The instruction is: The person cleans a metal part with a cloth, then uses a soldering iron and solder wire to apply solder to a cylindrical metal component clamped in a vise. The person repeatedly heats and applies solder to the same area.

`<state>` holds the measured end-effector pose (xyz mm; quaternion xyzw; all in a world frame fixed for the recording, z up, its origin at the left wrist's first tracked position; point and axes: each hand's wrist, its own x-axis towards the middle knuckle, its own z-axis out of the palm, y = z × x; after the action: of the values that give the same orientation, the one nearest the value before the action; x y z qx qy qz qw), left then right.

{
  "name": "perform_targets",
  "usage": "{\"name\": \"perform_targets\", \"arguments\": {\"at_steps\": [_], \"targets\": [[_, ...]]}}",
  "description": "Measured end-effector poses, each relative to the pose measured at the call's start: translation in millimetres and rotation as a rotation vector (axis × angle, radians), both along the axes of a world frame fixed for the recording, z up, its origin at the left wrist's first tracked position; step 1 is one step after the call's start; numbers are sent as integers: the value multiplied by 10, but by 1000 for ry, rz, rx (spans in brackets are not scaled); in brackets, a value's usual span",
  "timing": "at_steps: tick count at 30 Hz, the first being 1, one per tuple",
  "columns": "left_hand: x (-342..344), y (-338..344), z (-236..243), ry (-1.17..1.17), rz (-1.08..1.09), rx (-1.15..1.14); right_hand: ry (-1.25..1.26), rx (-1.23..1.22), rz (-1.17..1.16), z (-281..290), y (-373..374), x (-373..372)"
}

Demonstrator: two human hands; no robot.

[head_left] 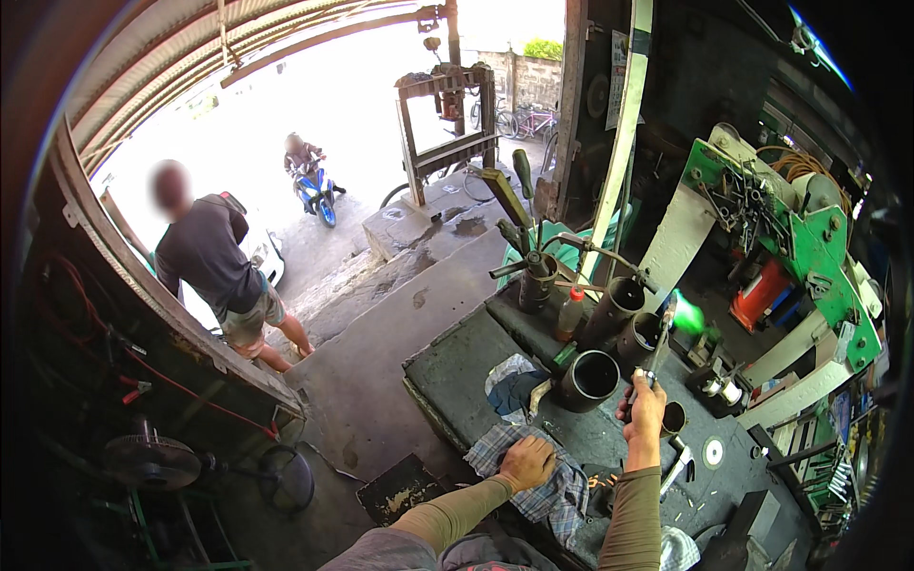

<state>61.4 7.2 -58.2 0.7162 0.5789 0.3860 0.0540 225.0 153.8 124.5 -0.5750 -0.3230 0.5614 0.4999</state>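
At the workshop bench (pixel 452 347), work in hand and no finish to be seen

A person's right hand (pixel 645 409) closes around a slim metal tool (pixel 659 354), held up over the far right side of the work surface, its tip pointing away from the body. A vivid green glow (pixel 689 314) shows just beside the tip; whether it is a flame or a light from beyond cannot be told. The left hand (pixel 528 463) rests palm down, fingers curled, on a plaid cloth (pixel 568 487) at the near edge; whether it grips the fabric is unclear.

By the look of things, the job is under way rather than complete: the tool is in use or at the ready, not yet set down. Nothing in view can be singled out as a finished piece, so how much is done, and how much is left, cannot be judged with confidence.

Left of the tool stand open dark cylinders, the nearest (pixel 590 381) with its mouth facing up, and a bottle (pixel 570 314) with a reddish cap. Right of the right hand, a pale disc (pixel 712 453) lies flat. Beyond the bench, at left, stands a bystander (pixel 209 252) in a dark shirt.
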Motion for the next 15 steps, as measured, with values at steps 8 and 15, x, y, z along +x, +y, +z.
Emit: {"name": "perform_targets", "arguments": {"at_steps": [8, 15], "targets": [[-37, 56, 9, 5, -3, 1, 9, 8, 3, 10, 58, -22], [-36, 62, -2, 3, -1, 6, 12, 7, 8, 11, 55, -18]]}}
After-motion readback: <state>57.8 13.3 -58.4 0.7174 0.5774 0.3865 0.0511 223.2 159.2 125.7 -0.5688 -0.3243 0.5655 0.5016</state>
